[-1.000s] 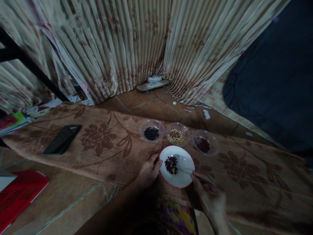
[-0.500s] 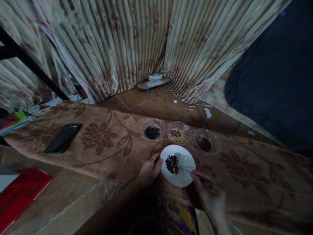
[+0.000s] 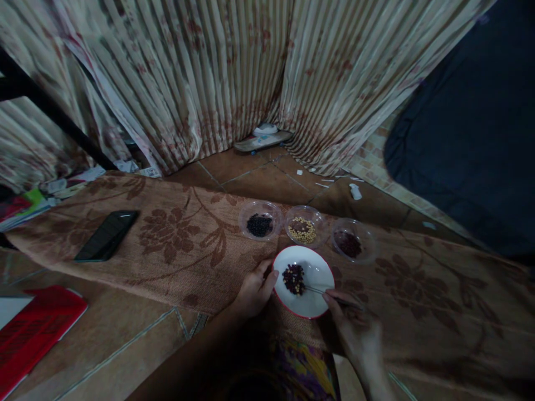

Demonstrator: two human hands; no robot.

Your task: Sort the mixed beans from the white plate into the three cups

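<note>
A white bowl with a red rim [image 3: 320,267] sits on the cloth, holding a heap of mixed dark and yellow beans [image 3: 293,278]. My left hand [image 3: 256,289] grips the bowl's left rim, thumb on top. In my right hand [image 3: 355,320] is a pair of thin metal tweezers [image 3: 314,289], whose tips reach the right side of the heap. Behind the bowl stand three clear plastic cups in a row: one with black beans [image 3: 259,225], one with yellow beans [image 3: 302,230], and one with dark red beans [image 3: 349,244]. Whether the tips pinch a bean is too small to tell.
A brown flowered cloth [image 3: 225,284] covers the long, narrow table. A dark phone [image 3: 107,236] lies on its left part, with papers [image 3: 54,189] at the far left end. Beyond are a skateboard [image 3: 263,143], striped curtains [image 3: 234,72] and white scraps [image 3: 355,191] on the floor.
My right hand has shifted slightly left, with the tweezers still at the bean heap. My left hand and the bowl stay practically where they were.
</note>
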